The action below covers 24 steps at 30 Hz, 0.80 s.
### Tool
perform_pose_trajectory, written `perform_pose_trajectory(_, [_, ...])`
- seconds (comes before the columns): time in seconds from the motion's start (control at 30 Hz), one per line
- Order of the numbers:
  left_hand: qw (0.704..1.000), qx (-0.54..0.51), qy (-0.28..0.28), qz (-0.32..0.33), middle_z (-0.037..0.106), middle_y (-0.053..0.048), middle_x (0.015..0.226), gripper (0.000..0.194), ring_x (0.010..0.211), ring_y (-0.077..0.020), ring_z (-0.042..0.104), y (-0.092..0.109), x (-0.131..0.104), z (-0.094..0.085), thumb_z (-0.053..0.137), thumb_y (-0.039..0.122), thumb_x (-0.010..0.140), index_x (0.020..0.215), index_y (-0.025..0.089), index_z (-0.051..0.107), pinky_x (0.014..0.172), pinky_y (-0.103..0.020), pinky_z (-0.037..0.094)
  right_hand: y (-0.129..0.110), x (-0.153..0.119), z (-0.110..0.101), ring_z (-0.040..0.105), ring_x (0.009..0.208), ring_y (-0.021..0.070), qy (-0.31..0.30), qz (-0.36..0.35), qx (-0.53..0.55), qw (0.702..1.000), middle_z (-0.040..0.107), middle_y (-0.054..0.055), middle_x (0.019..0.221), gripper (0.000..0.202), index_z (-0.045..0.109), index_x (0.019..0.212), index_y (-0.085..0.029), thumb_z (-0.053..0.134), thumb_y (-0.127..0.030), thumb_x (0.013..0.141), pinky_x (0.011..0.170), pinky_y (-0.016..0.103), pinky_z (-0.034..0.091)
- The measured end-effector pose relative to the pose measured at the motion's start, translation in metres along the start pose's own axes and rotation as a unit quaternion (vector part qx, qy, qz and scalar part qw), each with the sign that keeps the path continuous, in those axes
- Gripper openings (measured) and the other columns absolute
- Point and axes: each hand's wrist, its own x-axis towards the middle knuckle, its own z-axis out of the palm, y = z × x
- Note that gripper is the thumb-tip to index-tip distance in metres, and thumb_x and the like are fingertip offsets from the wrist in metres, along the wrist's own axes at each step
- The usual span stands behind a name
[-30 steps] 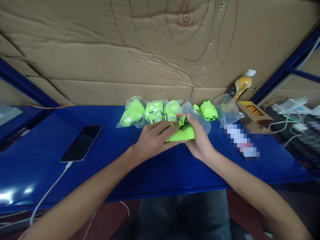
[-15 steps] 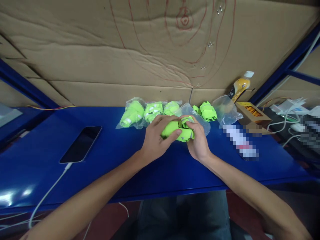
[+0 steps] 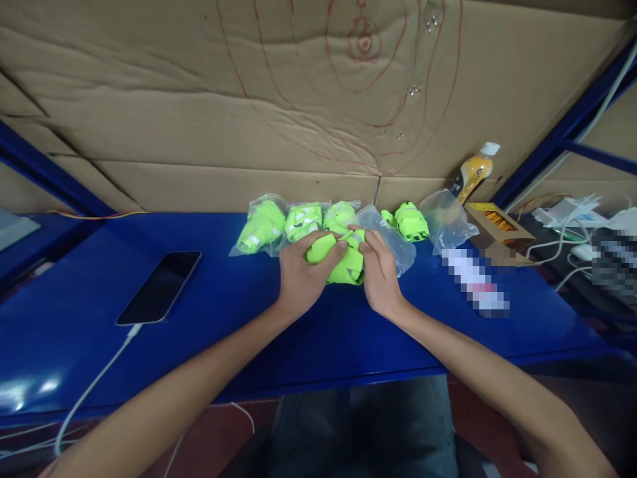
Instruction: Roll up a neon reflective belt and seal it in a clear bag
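A neon-yellow cloth bundle (image 3: 346, 265) with silvery patches is held between both hands above the blue table (image 3: 209, 358). My left hand (image 3: 306, 272) wraps round its left side, the thumb lying across the top. The fingers of my right hand (image 3: 382, 269) are bent against its right side. Behind the hands sit several similar bundles in clear bags, such as the leftmost bagged bundle (image 3: 262, 227). A flattened clear bag (image 3: 402, 251) lies partly behind my right hand. Farther right is an unbagged yellow roll (image 3: 412, 222).
A phone (image 3: 160, 287) with a white cable lies on the left. At the back right are a crumpled clear bag (image 3: 445, 219), a yellow-labelled bottle (image 3: 474, 176) and an open cardboard box (image 3: 500, 229). Cardboard (image 3: 199, 119) with red lines stands behind the table.
The held bundle has shifted slightly left and turned in the hands. My right hand has moved left, its fingers now bent over the bundle's right edge.
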Motion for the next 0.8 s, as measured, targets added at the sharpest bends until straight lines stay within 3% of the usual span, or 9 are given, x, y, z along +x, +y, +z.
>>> perform_pose_trajectory(0.13, [0.999,0.021,0.024,0.028,0.074,-0.001,0.082,0.029,0.076,-0.016,0.064,0.002,-0.002,-0.001,0.075,0.047,0.093,0.089,0.018,0.079,0.07,-0.026,0.052,-0.002,-0.005,0.005,0.052,0.146,0.0268,0.002,-0.007,0.022,1.0,0.059,0.009,0.152,0.053,0.052,0.156,-0.033,0.042,-0.057,0.11,0.127,0.05,0.037])
perform_pose_trajectory(0.3, [0.999,0.02,0.024,0.028,0.067,0.001,0.074,0.031,0.069,-0.0142,0.056,0.006,-0.003,0.0,0.074,0.048,0.095,0.087,0.018,0.077,0.064,-0.026,0.047,-0.007,-0.003,0.003,0.048,0.153,0.0287,0.016,-0.045,0.007,0.999,0.045,0.005,0.169,0.061,0.039,0.165,-0.037,0.048,-0.057,0.108,0.128,0.055,0.038])
perform_pose_trajectory(0.37, [0.999,0.015,0.018,0.021,0.064,0.002,0.072,0.033,0.068,-0.0135,0.054,0.007,-0.003,0.001,0.074,0.049,0.095,0.085,0.018,0.075,0.064,-0.026,0.045,-0.006,-0.002,0.002,0.051,0.15,0.0275,0.014,-0.058,0.008,0.998,0.053,0.005,0.163,0.052,0.051,0.158,-0.035,0.047,-0.053,0.109,0.127,0.053,0.039])
perform_pose_trajectory(0.47, [1.0,0.023,0.0,0.015,0.059,0.003,0.07,0.037,0.066,-0.0129,0.051,0.007,-0.005,0.001,0.068,0.052,0.099,0.085,0.018,0.073,0.063,-0.027,0.041,-0.004,-0.002,0.003,0.064,0.133,0.0258,0.005,-0.059,0.021,0.998,0.072,0.008,0.136,0.036,0.072,0.13,-0.031,0.048,-0.048,0.11,0.118,0.05,0.048])
perform_pose_trajectory(0.57, [1.0,0.025,-0.008,0.004,0.058,0.001,0.066,0.048,0.063,-0.0146,0.051,0.004,-0.006,0.0,0.05,0.054,0.108,0.084,0.019,0.072,0.061,-0.029,0.039,-0.004,-0.005,0.007,0.071,0.114,0.026,0.003,-0.06,0.026,0.998,0.076,0.008,0.119,0.029,0.075,0.119,-0.028,0.069,-0.048,0.099,0.105,0.047,0.055])
perform_pose_trajectory(0.63, [1.0,0.015,-0.012,-0.003,0.062,-0.001,0.071,0.051,0.067,-0.017,0.056,0.0,-0.006,-0.002,0.042,0.053,0.111,0.086,0.019,0.071,0.065,-0.031,0.042,-0.005,-0.008,0.01,0.072,0.11,0.0267,0.009,-0.063,0.019,0.998,0.077,0.009,0.118,0.038,0.075,0.119,-0.027,0.083,-0.046,0.087,0.102,0.046,0.057])
perform_pose_trajectory(0.7, [0.999,0.007,-0.03,-0.014,0.066,-0.002,0.078,0.043,0.075,-0.0183,0.06,-0.005,-0.005,-0.003,0.043,0.046,0.11,0.088,0.02,0.07,0.07,-0.031,0.045,-0.006,-0.01,0.013,0.073,0.108,0.0273,0.018,-0.06,0.006,0.998,0.077,0.01,0.118,0.043,0.076,0.119,-0.027,0.087,-0.045,0.082,0.1,0.047,0.058])
perform_pose_trajectory(0.8, [0.997,-0.018,-0.065,-0.05,0.059,0.0,0.076,0.031,0.071,-0.0168,0.055,-0.013,-0.003,-0.004,0.049,0.037,0.105,0.08,0.021,0.06,0.066,-0.03,0.043,-0.005,-0.01,0.014,0.073,0.105,0.0274,0.019,-0.057,-0.008,0.998,0.077,0.011,0.116,0.045,0.077,0.119,-0.026,0.088,-0.046,0.08,0.097,0.047,0.059])
